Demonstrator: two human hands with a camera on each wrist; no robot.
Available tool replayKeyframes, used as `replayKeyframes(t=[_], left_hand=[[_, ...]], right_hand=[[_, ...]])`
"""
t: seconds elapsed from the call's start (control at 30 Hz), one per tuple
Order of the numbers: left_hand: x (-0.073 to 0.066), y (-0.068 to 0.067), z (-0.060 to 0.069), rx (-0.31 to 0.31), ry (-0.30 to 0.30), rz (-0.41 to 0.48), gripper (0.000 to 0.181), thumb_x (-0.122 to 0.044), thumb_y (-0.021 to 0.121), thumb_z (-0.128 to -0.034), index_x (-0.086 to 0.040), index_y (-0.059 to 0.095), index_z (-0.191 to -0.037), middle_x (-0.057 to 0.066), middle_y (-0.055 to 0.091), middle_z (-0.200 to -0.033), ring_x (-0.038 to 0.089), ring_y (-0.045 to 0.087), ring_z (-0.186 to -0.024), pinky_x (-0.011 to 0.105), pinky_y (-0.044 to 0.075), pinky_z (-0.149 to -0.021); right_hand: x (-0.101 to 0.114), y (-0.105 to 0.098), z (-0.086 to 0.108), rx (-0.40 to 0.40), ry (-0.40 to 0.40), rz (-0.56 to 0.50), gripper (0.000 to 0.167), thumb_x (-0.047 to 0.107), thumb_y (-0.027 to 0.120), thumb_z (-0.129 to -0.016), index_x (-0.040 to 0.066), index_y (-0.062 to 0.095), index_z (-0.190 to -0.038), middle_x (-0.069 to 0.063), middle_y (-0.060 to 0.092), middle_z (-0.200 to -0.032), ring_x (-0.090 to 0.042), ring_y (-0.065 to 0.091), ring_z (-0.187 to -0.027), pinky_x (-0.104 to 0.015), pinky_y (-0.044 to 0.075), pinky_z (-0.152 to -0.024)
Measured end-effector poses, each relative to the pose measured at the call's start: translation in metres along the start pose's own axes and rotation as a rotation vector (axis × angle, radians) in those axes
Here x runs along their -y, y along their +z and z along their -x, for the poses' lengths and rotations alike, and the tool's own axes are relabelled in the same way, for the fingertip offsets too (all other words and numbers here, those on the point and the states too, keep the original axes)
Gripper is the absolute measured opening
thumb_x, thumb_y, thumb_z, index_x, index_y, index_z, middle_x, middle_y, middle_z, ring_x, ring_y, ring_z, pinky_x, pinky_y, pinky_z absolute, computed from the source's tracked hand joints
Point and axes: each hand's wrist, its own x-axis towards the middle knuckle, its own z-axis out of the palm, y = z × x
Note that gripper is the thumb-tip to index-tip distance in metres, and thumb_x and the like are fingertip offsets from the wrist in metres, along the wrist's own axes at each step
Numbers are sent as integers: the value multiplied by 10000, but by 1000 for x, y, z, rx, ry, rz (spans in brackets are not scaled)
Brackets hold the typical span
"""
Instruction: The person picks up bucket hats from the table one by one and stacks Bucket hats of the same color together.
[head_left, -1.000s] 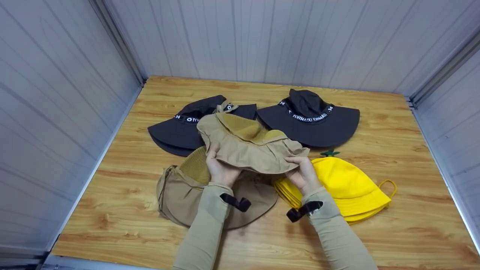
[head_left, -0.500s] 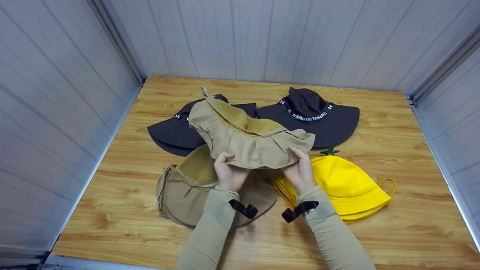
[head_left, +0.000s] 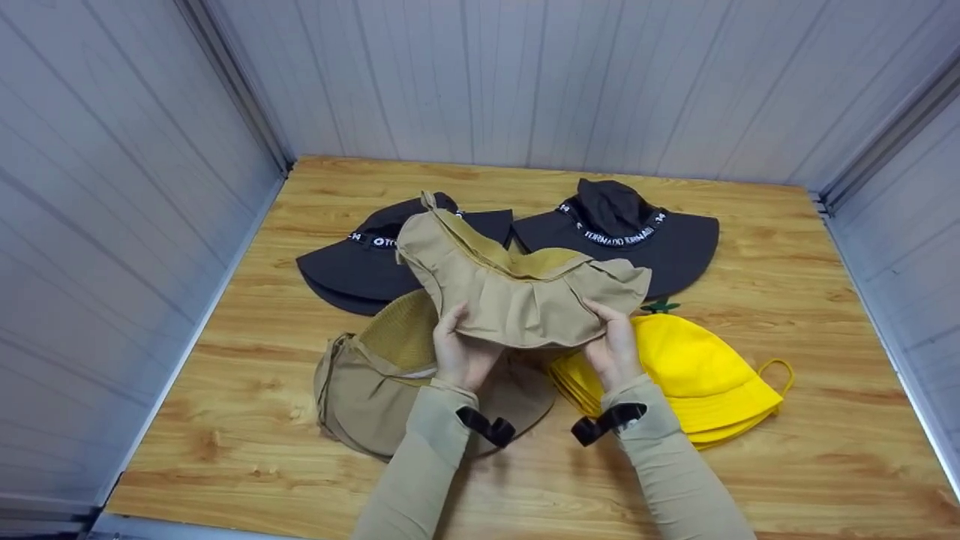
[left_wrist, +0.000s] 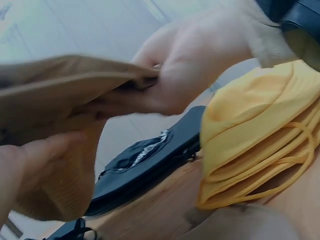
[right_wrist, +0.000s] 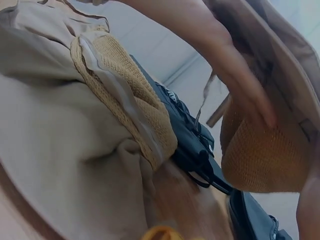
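Since half a second ago, the held hat (head_left: 525,311) has moved a bit to the right and closer to the person, and the left hand (head_left: 463,360) and right hand (head_left: 615,349) have gone with it. Going left to right, the first black hat (head_left: 349,274) lies on the table (head_left: 225,450), partly hidden by the held hat. Nearer the person is the tan hat (head_left: 367,405), with the left hand above it. That hand pinches the near edge of the held hat's wavy brim, thumb on top. The held hat is up off the table, between both hands. The right hand pinches the brim too, thumb on top. Behind it is the second black hat (head_left: 664,255). Farthest right are the yellow hats (head_left: 690,360), stacked, with a green stem (head_left: 660,307) on top.
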Motion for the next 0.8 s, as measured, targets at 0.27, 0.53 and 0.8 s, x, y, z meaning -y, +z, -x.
replayKeyframes(t=[0.27, 0.53, 0.8], left_hand=[[-22, -5, -4, 50, 22, -17, 438, -478, 304, -1055, -167, 524, -1271, 24, 656, -1144, 162, 627, -1041, 334, 521, -895], [-40, -6, -3, 135, -12, -74, 540, -555, 262, -1044, -142, 538, -1256, 18, 674, -1091, 151, 669, -971, 278, 551, -832], [-56, -16, -11, 12, 40, -88, 436, -476, 312, -1065, -151, 546, -1239, 14, 668, -1133, 140, 650, -1029, 276, 531, -898]], right_hand=[[10, -4, 1, 65, -16, 57, 211, -129, 377, -978, 32, 507, -1019, -45, 634, -951, -167, 659, -836, -271, 558, -756], [19, -7, 4, 115, 14, 65, 231, -137, 390, -969, 35, 517, -1056, -48, 610, -1012, -173, 655, -901, -284, 563, -800], [25, -13, 3, 130, -8, 158, 287, -144, 386, -966, 41, 605, -963, -35, 651, -958, -163, 668, -869, -275, 563, -786]])
